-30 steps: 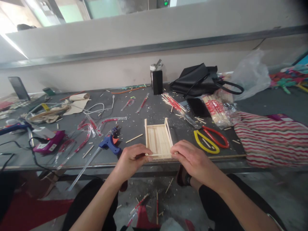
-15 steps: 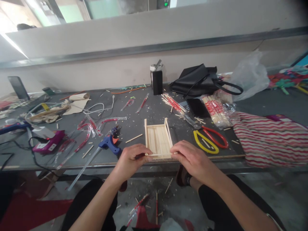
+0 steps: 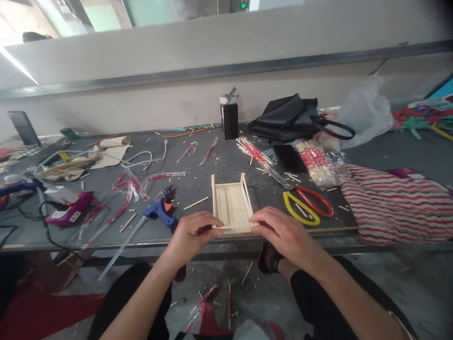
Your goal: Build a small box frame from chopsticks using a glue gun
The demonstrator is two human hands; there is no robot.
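A small frame of pale wooden sticks [image 3: 232,203], with a slatted floor and raised posts at its far corners, lies at the table's front edge. Across its near side runs a thin wooden stick [image 3: 235,227]. My left hand [image 3: 196,233] pinches the left end of that stick at the near left corner. At the other end, my right hand [image 3: 278,227] is closed on it with thumb and fingers. Fingertips of both hands hide the near corners. Left of the frame lies a blue glue gun [image 3: 161,211] with a clear glue stick in it.
Scissors with yellow and red handles [image 3: 306,208] lie to the right, beside a striped cloth [image 3: 392,205]. Behind are packs of sticks [image 3: 314,163], a phone [image 3: 289,158], a black bag [image 3: 286,118] and a bottle [image 3: 230,118]. A purple power strip [image 3: 70,209] sits left.
Both hands keep their hold on the stick at the near side of the frame. The whole view has shifted very slightly; nothing else has visibly moved.
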